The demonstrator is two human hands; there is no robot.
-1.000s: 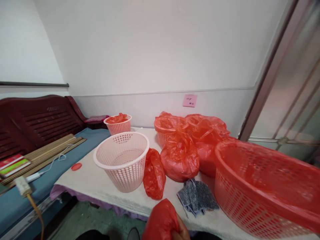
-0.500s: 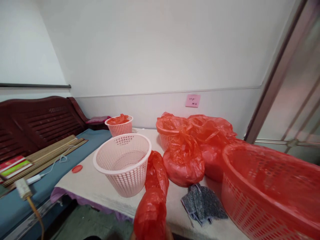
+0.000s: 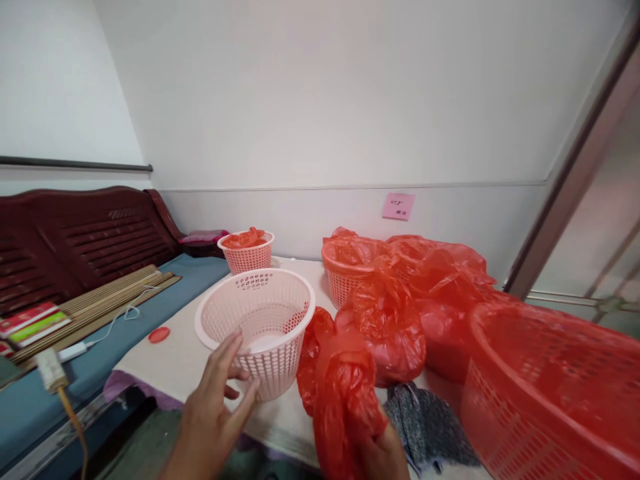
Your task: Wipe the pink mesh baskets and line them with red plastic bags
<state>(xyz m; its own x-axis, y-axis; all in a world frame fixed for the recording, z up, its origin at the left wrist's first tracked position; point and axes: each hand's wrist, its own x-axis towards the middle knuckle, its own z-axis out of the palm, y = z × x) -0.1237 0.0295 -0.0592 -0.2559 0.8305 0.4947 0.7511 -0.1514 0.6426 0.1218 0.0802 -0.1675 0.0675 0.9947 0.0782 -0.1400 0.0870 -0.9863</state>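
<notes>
In front of me on the cloth-covered table stands a pale pink plastic basket [image 3: 280, 363], with nothing visible inside. My left hand [image 3: 215, 400] is at its near side, fingers apart, the fingertips close to the rim; whether they touch it I cannot tell. My right hand [image 3: 383, 450] grips a red plastic bag [image 3: 345, 393] just right of the basket; part of that hand is hidden by the bag. Behind the held bag rests a full, gathered red bag [image 3: 387, 320]. A dark grey cloth [image 3: 430, 427] lies to the right of my right hand.
A large red basket [image 3: 545, 400] stands at right. Red-bag-lined baskets [image 3: 347, 283] and bulging red bags [image 3: 445, 287] line the wall. A small pink basket [image 3: 247, 260] with red plastic sits at the back left. A red disc [image 3: 159, 335] lies near the table's left edge, beside a wooden bench [image 3: 75, 240].
My left hand has come into view beside the pink basket. The red bag has moved right and now hangs from my right hand. The view has shifted slightly left.
</notes>
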